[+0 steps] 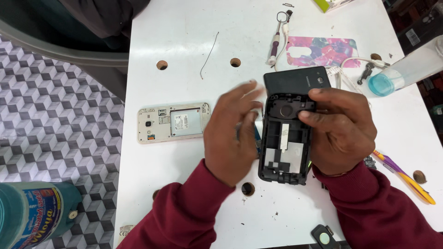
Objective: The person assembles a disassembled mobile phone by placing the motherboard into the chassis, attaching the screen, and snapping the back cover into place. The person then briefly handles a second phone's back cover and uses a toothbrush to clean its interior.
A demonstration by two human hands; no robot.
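We hold the black phone frame in our right hand, thumb and fingers pinching its right edge near the far end, so its long axis runs near to far over the white bench. Our left hand, blurred, lies just left of the frame with fingers spread, touching or nearly touching its left edge; we cannot tell which. The dark back cover lies just beyond the frame, the white phone further left.

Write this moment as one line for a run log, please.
right hand: holds black phone frame | left hand: blurred, beside frame | white table: open white phone, black back cover
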